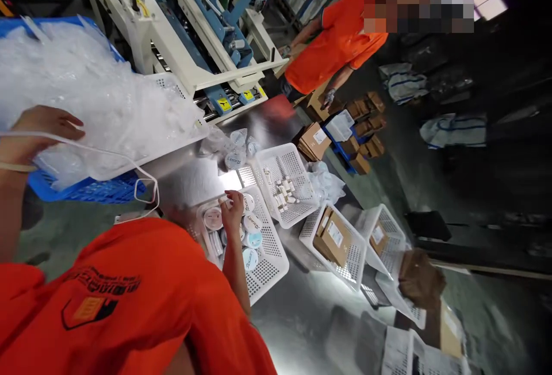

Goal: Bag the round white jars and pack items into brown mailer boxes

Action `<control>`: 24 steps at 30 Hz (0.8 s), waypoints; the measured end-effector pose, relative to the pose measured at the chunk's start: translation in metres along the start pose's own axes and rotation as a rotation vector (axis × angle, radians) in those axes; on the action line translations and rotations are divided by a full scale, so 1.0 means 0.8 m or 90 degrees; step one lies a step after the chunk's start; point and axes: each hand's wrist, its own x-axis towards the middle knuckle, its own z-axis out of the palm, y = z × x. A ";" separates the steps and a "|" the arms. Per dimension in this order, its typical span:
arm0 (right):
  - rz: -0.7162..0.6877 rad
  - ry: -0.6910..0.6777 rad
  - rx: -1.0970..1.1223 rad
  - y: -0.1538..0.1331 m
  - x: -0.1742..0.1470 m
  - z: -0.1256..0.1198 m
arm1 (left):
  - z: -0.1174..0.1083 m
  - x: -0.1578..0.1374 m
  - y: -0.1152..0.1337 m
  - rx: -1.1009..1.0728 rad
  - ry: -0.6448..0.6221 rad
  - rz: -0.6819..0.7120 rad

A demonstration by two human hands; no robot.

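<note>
My left hand (47,125) lies over a heap of clear plastic bags (107,99), its fingers stretched out and holding nothing that I can see. The bags fill a blue crate (90,190) and spill onto a white tray. My right hand (233,211) reaches into a white perforated basket (269,257) on the metal table, fingers curled down at a white round container. Around it lie several round containers (252,223) with printed lids, some marked "beauty". My fingers partly cover the one they touch.
A second white basket (297,173) holds small white bottles (284,194). Bagged round containers (235,157) lie behind. Further right, baskets hold cardboard packets (334,237). A cream and blue machine (185,35) stands at the back. A co-worker in orange (332,41) stands beyond the table.
</note>
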 end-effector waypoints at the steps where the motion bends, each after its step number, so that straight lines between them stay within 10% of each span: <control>1: 0.005 0.000 0.007 -0.004 -0.001 0.000 | -0.007 -0.014 0.017 -0.068 0.015 -0.049; 8: 0.050 -0.062 0.134 -0.046 0.000 0.006 | -0.024 -0.047 0.143 -0.367 0.272 0.224; 15: 0.023 -0.064 0.396 -0.105 0.072 -0.011 | 0.036 -0.059 0.293 -0.405 0.004 0.477; 24: 0.129 -0.088 0.514 -0.064 0.042 -0.057 | 0.196 -0.034 0.366 -0.415 -0.147 0.403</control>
